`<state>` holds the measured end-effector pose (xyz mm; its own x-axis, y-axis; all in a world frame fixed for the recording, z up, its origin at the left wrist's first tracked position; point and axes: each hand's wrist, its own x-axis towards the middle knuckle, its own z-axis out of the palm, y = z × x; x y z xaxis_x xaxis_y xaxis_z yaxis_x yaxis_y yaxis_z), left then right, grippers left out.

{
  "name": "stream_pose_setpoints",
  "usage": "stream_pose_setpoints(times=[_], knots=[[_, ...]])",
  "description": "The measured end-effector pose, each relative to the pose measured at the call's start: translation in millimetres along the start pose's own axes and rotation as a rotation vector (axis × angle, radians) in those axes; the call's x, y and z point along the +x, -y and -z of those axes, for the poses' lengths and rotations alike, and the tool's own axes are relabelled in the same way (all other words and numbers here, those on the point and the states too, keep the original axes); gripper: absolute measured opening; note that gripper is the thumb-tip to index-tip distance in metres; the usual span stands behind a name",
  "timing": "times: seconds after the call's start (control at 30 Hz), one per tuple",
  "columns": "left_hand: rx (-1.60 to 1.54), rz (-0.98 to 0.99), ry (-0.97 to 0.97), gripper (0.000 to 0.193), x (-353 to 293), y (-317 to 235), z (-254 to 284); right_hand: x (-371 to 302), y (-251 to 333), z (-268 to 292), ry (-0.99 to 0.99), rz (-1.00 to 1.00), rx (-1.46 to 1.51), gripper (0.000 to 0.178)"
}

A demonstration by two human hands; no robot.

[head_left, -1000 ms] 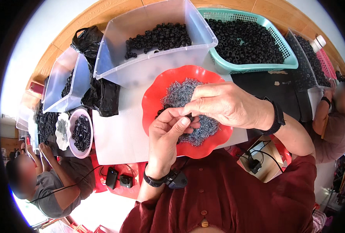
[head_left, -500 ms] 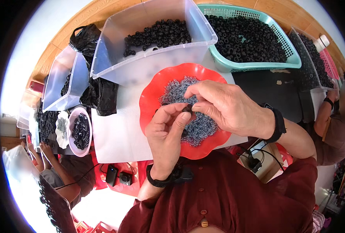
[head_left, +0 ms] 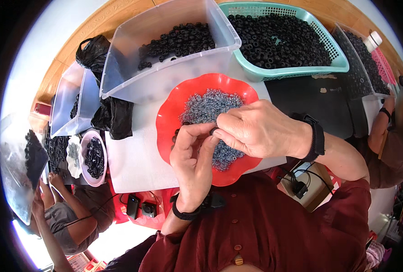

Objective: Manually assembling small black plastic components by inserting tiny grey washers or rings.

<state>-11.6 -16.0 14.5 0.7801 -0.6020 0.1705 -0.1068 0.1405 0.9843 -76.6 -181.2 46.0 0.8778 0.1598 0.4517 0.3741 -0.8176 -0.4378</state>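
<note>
Over a red scalloped dish (head_left: 166, 119), my left hand (head_left: 193, 158) pinches a small black ring-like part (head_left: 213, 131) between thumb and fingertips. My right hand (head_left: 258, 129) meets it there, its thumb and forefinger closed against the same part. Any tiny piece inside the right hand's pinch is hidden by the fingers. Heaped in the dish are many small, shiny grey-blue pieces (head_left: 206, 104), too small to name surely. A few dark parts lie beside my left fingers, partly covered by them.
Behind the dish stand a clear plastic bin (head_left: 169, 77) and a green basket (head_left: 296, 72), both with black rings. A black plastic bag (head_left: 119, 118) and an oval pink bowl (head_left: 103, 168) are at left. Co-workers sit on both sides; one's arm (head_left: 51, 235) reaches toward a clear bag (head_left: 17, 181).
My right fingertips have closed in on the black part, where the forefinger was raised before. At left, the clear bag has moved up and a co-worker's arm has come into view.
</note>
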Motion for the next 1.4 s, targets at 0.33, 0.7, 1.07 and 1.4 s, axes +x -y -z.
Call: stream_pose_setpoints(times=[0.33,0.7,1.07,1.4], knots=[[0.214,-0.159,0.0,0.017,-4.4,5.8,3.7,-3.3,4.1,-10.9,0.032,-0.146,0.276,0.028],[-0.337,0.198,0.101,0.017,4.6,1.2,9.2,5.9,4.1,14.5,0.052,-0.361,0.541,0.035],[-0.477,0.218,0.002,0.02,11.1,4.4,25.9,0.0,-18.0,13.4,-0.002,-0.332,0.064,0.016],[-0.692,0.172,0.035,0.02,2.6,8.8,38.9,4.4,-17.1,-17.1,0.252,-0.229,-0.076,0.015]])
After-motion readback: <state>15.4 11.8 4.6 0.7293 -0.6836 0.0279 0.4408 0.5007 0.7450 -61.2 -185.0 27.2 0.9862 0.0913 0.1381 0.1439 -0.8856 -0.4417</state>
